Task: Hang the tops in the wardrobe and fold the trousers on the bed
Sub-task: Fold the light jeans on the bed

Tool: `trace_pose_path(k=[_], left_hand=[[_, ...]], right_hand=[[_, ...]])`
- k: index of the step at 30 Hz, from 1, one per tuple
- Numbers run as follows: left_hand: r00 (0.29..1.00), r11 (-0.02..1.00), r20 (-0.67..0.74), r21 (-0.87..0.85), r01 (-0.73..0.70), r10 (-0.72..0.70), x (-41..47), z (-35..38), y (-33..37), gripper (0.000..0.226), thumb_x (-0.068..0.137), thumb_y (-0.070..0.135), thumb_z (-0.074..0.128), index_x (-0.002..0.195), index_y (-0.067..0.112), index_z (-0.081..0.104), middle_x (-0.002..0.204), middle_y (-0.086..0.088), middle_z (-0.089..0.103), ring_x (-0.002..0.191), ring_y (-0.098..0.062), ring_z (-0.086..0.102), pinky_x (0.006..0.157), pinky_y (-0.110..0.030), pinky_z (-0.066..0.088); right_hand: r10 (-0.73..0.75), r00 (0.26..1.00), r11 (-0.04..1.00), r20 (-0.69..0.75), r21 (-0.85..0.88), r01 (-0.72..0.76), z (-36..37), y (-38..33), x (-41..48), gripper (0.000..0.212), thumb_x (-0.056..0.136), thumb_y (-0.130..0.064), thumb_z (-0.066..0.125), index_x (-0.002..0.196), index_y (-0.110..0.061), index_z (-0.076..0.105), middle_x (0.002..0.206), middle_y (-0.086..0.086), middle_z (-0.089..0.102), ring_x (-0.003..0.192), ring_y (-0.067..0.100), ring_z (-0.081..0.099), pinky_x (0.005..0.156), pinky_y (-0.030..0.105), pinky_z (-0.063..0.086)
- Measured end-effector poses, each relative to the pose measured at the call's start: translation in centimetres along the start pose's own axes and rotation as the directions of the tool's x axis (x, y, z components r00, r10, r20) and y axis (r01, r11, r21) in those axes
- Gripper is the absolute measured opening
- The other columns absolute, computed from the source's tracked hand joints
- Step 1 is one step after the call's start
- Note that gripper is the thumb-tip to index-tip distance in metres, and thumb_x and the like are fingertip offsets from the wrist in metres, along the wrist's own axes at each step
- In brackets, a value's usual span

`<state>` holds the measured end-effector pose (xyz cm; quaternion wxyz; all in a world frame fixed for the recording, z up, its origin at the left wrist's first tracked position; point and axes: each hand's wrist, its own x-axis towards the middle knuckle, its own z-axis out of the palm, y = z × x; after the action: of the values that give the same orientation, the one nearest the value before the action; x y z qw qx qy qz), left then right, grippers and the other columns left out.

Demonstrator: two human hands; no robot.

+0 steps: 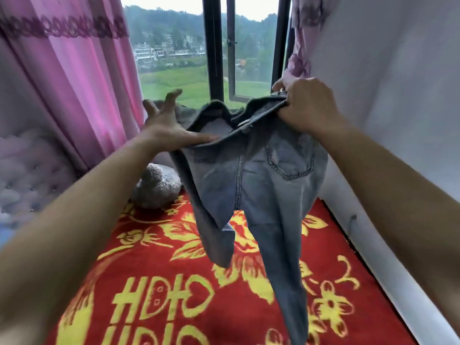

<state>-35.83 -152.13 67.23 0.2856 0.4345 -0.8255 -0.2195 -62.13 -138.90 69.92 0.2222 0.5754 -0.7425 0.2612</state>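
Above bed (pixel 154 282), jeans (pixel 261 185) gripped in right fingers (pixel 286 112); left fingers (pixel 173 97) splayed.

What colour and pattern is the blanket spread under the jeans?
The blanket is red with yellow flowers and lettering, seen best in the head view.

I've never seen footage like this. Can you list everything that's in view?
jeans: one, faded light blue, held up by the waistband in mid-frame, legs dangling
blanket: one, red with yellow flowers and letters, spread below the jeans
headboard: one, pale lilac, tufted, far left
plush toy: one, grey and fuzzy (my best guess), on the blanket near the headboard
curtains: two, pink, either side of the window
window: one, dark frame, behind the jeans, green hills outside
wall: one, white, right
left hand: one, fingers spread, thumb against the waistband
right hand: one, grips the waistband
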Motion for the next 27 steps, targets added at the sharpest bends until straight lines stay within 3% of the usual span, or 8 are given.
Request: trace_pose_path(k=[3,6,10,12,17,22,25,27], left_hand=[[0.983,0.937,0.173,0.329,-0.116,0.061,0.5,2.0,0.3,0.112,0.043,0.102,0.046,0.14,0.048,0.039,0.137,-0.012,0.039,0.123,-0.034,0.048,0.107,-0.044,0.039],[0.956,0.906,0.291,0.396,-0.147,0.028,1.2,3.9,-0.3,0.102,0.054,0.105,0.011,0.128,0.051,0.054,0.131,-0.009,0.048,0.122,-0.028,0.048,0.103,-0.044,0.044],[0.915,0.817,0.403,0.518,-0.252,0.027,0.6,7.6,-2.5,0.08,0.046,0.104,0.043,0.109,0.057,0.059,0.102,0.009,0.041,0.095,-0.012,0.047,0.085,-0.033,0.048],[0.897,0.75,0.438,0.575,-0.327,0.055,0.0,10.1,-4.4,0.05,0.063,0.084,0.063,0.102,0.053,0.064,0.094,0.014,0.041,0.093,-0.009,0.049,0.08,-0.032,0.05],[0.913,0.719,0.408,0.637,-0.278,-0.008,-1.2,15.4,-9.7,0.017,0.083,0.042,0.069,0.098,0.035,0.072,0.122,0.004,0.049,0.118,-0.023,0.044,0.094,-0.042,0.044],[0.857,0.692,0.508,0.649,-0.315,-0.087,-2.6,19.0,-12.5,0.039,0.067,0.057,0.075,0.072,0.027,0.052,0.085,0.006,0.062,0.086,-0.022,0.06,0.072,-0.032,0.04],[0.762,0.745,0.612,0.605,-0.28,-0.211,-2.9,20.1,-14.1,0.043,0.066,0.061,0.076,0.086,0.027,0.06,0.083,0.007,0.06,0.079,-0.02,0.057,0.066,-0.031,0.045],[0.644,0.772,0.704,0.575,-0.27,-0.299,-2.5,20.6,-14.9,0.036,0.073,0.055,0.075,0.092,0.026,0.066,0.085,0.005,0.063,0.082,-0.021,0.06,0.07,-0.033,0.051]], right_hand=[[-0.031,0.996,0.992,0.087,-0.118,0.042,0.7,1.3,-0.4,0.046,0.077,-0.019,0.064,0.122,-0.027,0.064,0.107,0.006,0.071,0.103,0.033,0.064,0.082,0.039,0.047],[0.034,0.971,0.986,0.235,-0.167,0.006,2.5,3.1,-1.3,0.037,0.08,-0.029,0.065,0.116,-0.029,0.068,0.112,0.004,0.071,0.103,0.032,0.065,0.085,0.039,0.049],[0.124,0.915,0.973,0.384,-0.229,-0.035,6.7,5.4,-4.2,0.025,0.084,-0.035,0.063,0.105,-0.025,0.072,0.104,0.007,0.072,0.096,0.032,0.066,0.084,0.04,0.053],[0.114,0.864,0.975,0.491,-0.22,-0.003,9.0,6.0,-6.1,0.03,0.084,-0.048,0.065,0.099,-0.024,0.071,0.1,0.005,0.07,0.093,0.032,0.065,0.075,0.035,0.052],[0.158,0.595,0.982,0.788,-0.19,-0.009,13.9,7.7,-11.2,0.045,0.078,-0.062,0.073,0.086,-0.018,0.066,0.096,0.005,0.068,0.092,0.028,0.064,0.07,0.032,0.049],[0.241,0.315,0.965,0.918,-0.262,0.027,17.3,8.5,-14.1,0.035,0.083,-0.043,0.077,0.098,-0.013,0.068,0.093,0.005,0.066,0.086,0.024,0.062,0.075,0.031,0.052],[0.306,0.176,0.936,0.935,-0.33,0.122,18.4,8.3,-14.4,0.024,0.085,-0.02,0.072,0.106,-0.009,0.068,0.098,0.008,0.068,0.083,0.023,0.067,0.072,0.032,0.058],[0.338,0.104,0.932,0.936,-0.348,0.104,19.0,8.4,-14.0,0.023,0.089,-0.013,0.061,0.111,-0.007,0.067,0.087,0.007,0.066,0.055,0.015,0.067,0.045,0.026,0.054]])
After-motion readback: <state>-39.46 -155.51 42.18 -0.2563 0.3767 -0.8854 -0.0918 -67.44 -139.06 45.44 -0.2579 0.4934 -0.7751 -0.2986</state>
